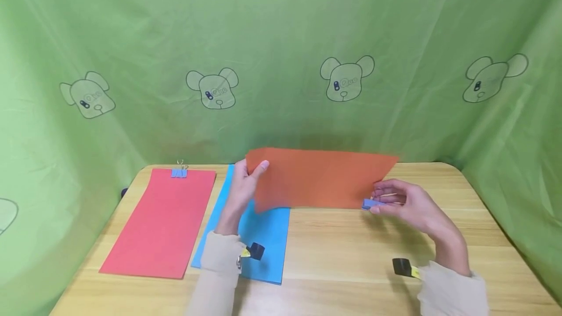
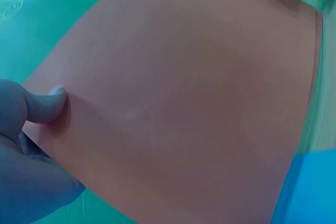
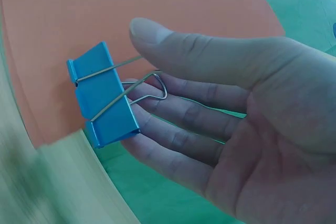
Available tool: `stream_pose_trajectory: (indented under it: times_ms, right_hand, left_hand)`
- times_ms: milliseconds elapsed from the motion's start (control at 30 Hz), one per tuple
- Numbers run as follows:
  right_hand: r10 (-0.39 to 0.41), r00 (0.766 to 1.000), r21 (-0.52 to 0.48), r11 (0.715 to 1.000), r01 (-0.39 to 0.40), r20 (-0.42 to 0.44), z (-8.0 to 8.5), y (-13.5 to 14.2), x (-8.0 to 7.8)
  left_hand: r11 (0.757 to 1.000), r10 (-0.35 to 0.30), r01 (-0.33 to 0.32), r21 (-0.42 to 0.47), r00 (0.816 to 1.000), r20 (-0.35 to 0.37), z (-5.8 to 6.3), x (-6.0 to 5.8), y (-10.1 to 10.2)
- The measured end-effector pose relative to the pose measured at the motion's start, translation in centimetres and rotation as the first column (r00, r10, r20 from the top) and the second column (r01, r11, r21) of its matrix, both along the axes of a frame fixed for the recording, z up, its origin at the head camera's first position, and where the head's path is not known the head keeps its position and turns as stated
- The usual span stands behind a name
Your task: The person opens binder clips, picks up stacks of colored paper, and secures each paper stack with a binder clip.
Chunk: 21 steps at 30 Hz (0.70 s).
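My left hand point(image 1: 243, 184) pinches the left end of an orange paper sheet point(image 1: 320, 179), its thumb on the near face. The sheet is held up, spanning the space between both hands. In my right hand point(image 1: 410, 204) is a blue binder clip point(image 3: 107, 95), gripped by its wire handles point(image 3: 149, 85) between thumb and fingers. The handles are folded back toward the palm, and the clip's mouth faces away from it. In the head view, the clip point(image 1: 372, 203) is at the sheet's lower right corner; I cannot tell whether they touch.
Red paper point(image 1: 162, 223) lies on the left of the wooden table point(image 1: 342, 262), with a blue binder clip point(image 1: 179, 173) on its top edge. Blue paper point(image 1: 268, 252) lies beside it, partly under my left arm. A green curtain point(image 1: 281, 28) hangs behind the table.
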State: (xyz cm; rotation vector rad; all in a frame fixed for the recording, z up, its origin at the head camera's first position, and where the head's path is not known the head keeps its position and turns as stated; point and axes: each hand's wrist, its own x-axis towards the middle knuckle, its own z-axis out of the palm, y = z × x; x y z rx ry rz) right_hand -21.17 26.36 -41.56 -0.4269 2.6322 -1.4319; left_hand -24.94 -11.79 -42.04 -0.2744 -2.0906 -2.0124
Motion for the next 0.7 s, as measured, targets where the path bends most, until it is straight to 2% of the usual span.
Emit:
stream_pose_trajectory:
  times_ms: [267, 467, 700]
  right_hand:
    - [0.014, 0.999, -0.010, 1.000, -0.014, 0.029, -0.5, -0.1, -0.3]
    - [0.010, 1.000, -0.006, 1.000, -0.010, 0.026, -0.4, 0.0, -0.2]
    - [0.021, 0.999, -0.006, 1.000, -0.021, 0.026, -0.3, -0.1, -0.1]
  left_hand:
    - [0.996, -0.068, 0.068, 0.058, 0.998, 0.013, -1.4, -0.8, -2.0]
    - [0.994, -0.078, 0.078, 0.071, 0.997, 0.004, -1.1, -0.8, -2.3]
    - [0.995, -0.098, 0.098, 0.006, 0.995, 0.030, -0.9, -0.4, -3.0]
